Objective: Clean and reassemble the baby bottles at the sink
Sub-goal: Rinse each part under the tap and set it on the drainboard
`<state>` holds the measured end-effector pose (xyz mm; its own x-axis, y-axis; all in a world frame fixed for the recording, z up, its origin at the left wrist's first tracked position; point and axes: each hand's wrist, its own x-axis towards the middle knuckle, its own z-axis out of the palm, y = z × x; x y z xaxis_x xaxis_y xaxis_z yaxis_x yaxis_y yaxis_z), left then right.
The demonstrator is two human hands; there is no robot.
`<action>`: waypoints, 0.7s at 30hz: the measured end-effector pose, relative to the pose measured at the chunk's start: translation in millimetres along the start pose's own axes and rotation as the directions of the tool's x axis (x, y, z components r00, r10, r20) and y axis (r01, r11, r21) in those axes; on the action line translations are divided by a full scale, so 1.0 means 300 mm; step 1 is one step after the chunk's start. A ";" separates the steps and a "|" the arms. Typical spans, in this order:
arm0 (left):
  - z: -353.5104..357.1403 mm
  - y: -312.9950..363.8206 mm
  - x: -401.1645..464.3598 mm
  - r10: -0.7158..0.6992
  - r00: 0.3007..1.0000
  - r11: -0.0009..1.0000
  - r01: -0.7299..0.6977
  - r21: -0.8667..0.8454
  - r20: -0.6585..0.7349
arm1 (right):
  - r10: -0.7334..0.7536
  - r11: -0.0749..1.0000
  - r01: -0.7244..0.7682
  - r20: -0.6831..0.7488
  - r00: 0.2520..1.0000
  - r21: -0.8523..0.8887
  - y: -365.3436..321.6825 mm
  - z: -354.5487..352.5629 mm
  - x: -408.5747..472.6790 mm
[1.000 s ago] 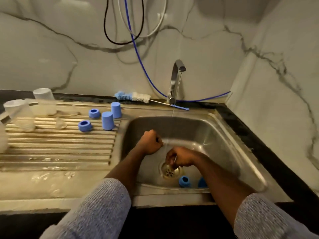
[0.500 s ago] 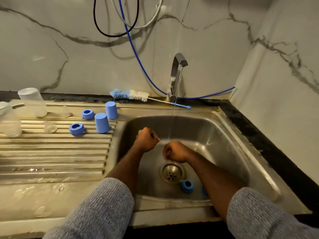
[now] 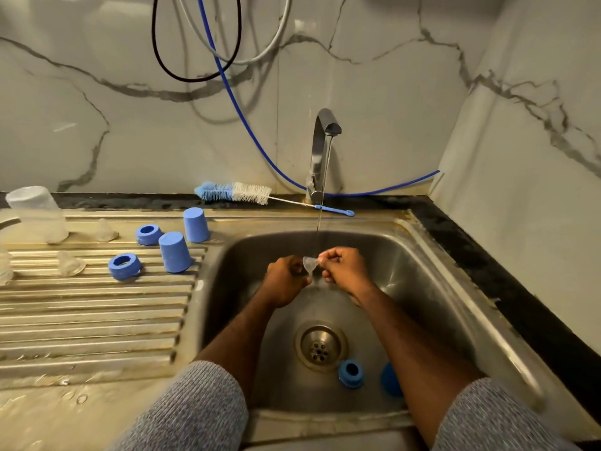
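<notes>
Both hands are over the sink [image 3: 432, 288], under the thin stream from the tap [image 3: 322, 151]. Right hand [image 3: 346, 270]: fingers curled, thumb and fingertips pinching the rim of a small clear teat [image 3: 309, 264]. Left hand [image 3: 286, 281]: fingers curled tight toward the teat's lower end, touching it; how much of it they grip cannot be told. The teat sits between the two hands, in the water stream, above the basin floor.

In the basin, near the drain [image 3: 320, 346]: one blue ring [image 3: 350, 372], and a second blue piece [image 3: 390, 382] partly hidden behind the right forearm.

On the draining board [image 3: 97, 320]: two blue caps [image 3: 175, 252] standing, two more blue rings [image 3: 125, 266], two clear teats [image 3: 70, 263], and clear bottles [image 3: 37, 213] upside down at the left edge. A bottle brush [image 3: 247, 193] lies along the back ledge behind the tap.
</notes>
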<state>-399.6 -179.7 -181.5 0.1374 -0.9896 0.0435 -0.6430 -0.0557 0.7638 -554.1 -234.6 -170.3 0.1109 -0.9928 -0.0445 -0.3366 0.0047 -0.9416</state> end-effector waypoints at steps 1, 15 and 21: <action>0.002 0.004 -0.003 0.007 1.000 1.000 -0.007 -0.005 0.002 | -0.007 1.000 0.007 0.000 1.000 -0.002 -0.001 0.003 0.000; 0.009 0.040 -0.024 -0.025 0.997 0.977 0.009 -0.215 -0.072 | -0.137 0.990 0.138 0.019 0.990 -0.014 -0.041 0.038 0.009; 0.005 0.066 -0.039 -0.048 0.998 0.914 0.025 -0.406 -0.047 | -0.034 0.967 0.020 0.048 0.998 0.255 -0.041 0.046 0.005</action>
<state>-415.0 -169.3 -167.7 0.2035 -0.9784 0.0365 -0.2780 -0.0220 0.9603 -536.9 -234.5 -163.3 0.1673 -0.9855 -0.0287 -0.0846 0.0146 -0.9963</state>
